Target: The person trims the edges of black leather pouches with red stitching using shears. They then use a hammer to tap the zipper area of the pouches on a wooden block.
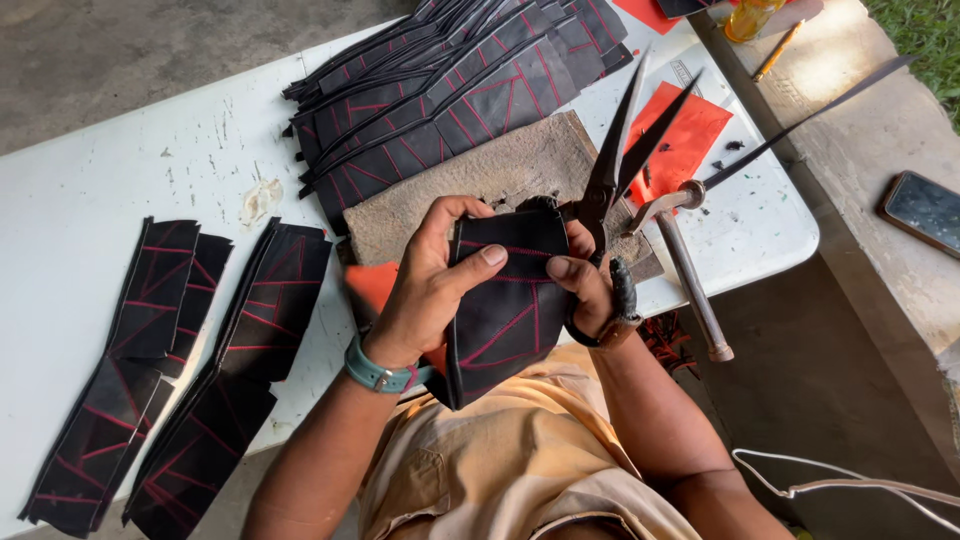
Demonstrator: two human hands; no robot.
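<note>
Scissors point(615, 180) sit in my right hand point(590, 285), fingers through the handles, blades open and pointing far. My left hand point(430, 280) pinches a black piece with red stitching point(505, 300) just above the near edge of the white worktop point(120, 170).

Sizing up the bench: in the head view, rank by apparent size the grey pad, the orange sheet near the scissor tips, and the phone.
1. Grey pad, clearly largest, though partly covered.
2. Orange sheet.
3. Phone, cut off by the frame edge, so its rank against the sheet is unsure.
</note>
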